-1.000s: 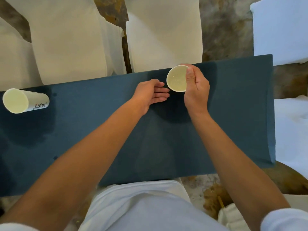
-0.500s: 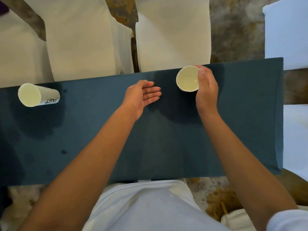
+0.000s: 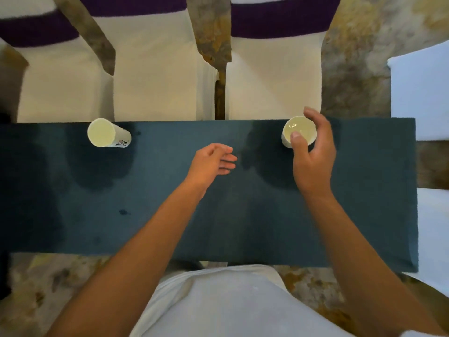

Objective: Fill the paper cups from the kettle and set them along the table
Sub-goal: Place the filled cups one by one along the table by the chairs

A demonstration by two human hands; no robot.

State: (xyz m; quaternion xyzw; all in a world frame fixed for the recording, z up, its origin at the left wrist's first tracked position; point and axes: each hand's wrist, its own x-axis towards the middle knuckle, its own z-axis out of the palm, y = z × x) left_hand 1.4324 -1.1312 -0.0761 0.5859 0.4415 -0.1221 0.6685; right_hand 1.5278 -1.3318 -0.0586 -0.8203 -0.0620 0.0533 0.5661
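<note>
Two paper cups stand upright on the blue-clothed table (image 3: pixel 243 215), near its far edge. The left cup (image 3: pixel 104 133) has a printed side and stands alone. The right cup (image 3: pixel 300 128) holds pale liquid. My right hand (image 3: pixel 313 156) arches over it with fingers spread; the thumb lies across the near rim and the fingers curl beside the right rim without a firm grip. My left hand (image 3: pixel 213 161) hovers over the table's middle, palm turned right, fingers loosely apart and holding nothing. No kettle is in view.
Dark wet patches (image 3: pixel 102 166) mark the cloth under and near both cups. Chairs in white covers with purple bands (image 3: pixel 155 69) line the far side. Pale tablecloths (image 3: pixel 422 93) lie at the right. Patterned floor shows beyond the table's right end.
My right hand has loosened from its grip on the right cup and spread its fingers. My left hand has drawn back from the cup toward me. The camera has tilted, showing more of the chairs.
</note>
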